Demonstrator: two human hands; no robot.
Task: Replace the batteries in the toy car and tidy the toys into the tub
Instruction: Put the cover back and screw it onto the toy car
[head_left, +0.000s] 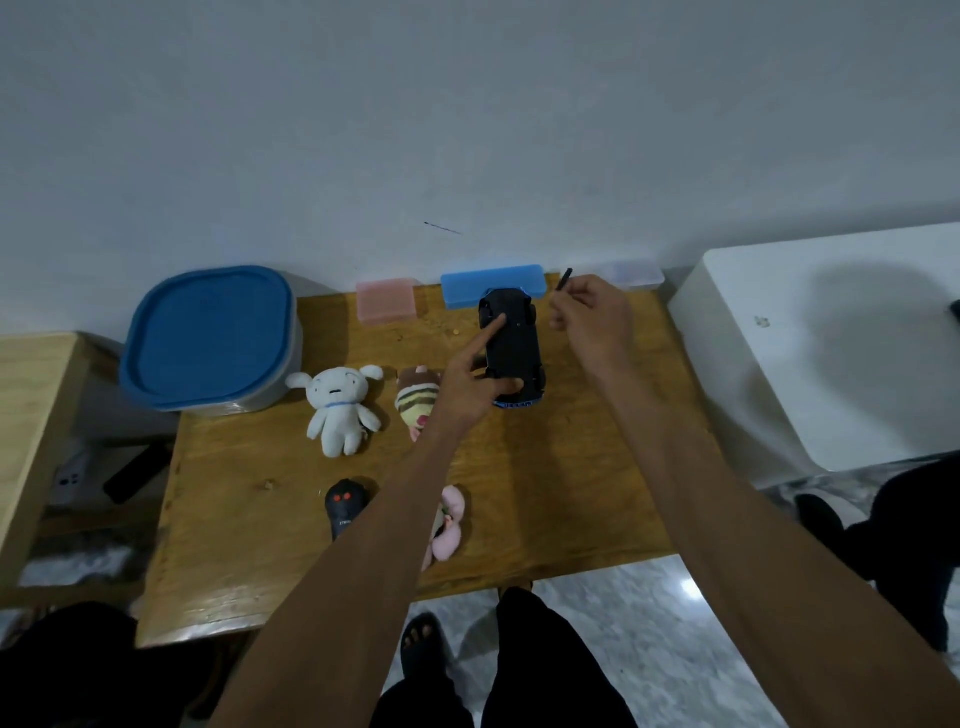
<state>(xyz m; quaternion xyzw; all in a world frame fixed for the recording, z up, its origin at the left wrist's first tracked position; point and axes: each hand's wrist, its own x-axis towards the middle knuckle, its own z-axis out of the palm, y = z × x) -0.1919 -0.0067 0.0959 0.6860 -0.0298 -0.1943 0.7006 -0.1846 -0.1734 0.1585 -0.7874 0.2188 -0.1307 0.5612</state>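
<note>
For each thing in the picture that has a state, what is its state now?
toy car: upside down on the table, held
left hand: grips the car, index finger on its underside
right hand: pinches a thin dark tool
tub: blue lid on
white plush: lying on the table
remote: lying on the table

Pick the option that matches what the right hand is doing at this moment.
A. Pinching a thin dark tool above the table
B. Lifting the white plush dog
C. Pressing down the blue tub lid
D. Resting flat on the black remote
A: the right hand pinches a thin dark tool beside the upturned toy car, which the left hand holds, index finger on its underside.
</note>
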